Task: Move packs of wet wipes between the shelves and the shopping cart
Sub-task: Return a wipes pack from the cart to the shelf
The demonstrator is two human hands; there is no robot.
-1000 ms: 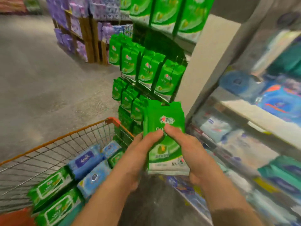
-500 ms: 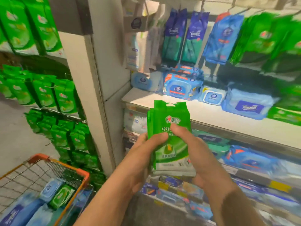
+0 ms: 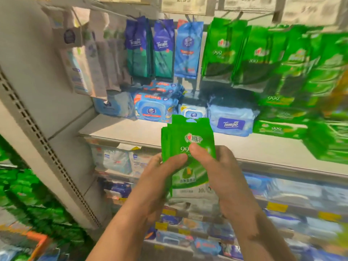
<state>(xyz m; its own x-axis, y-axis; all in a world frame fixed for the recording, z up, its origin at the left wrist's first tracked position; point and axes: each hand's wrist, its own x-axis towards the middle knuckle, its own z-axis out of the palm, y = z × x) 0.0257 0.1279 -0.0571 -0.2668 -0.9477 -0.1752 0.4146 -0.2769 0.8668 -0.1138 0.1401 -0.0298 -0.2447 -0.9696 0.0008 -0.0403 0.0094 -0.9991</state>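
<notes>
The light is bright and even from above. The middle looks sharp, but the right and bottom edges are smeared and bent.

The green pack was a small stack of flat wet-wipe pouches, upright, hang-hole tab on top, with a white logo, "999" print and a pale band at the bottom. Both hands held it from either side, thumbs across the front, in front of the shelf edge. The cart's orange corner sat low left.
</notes>
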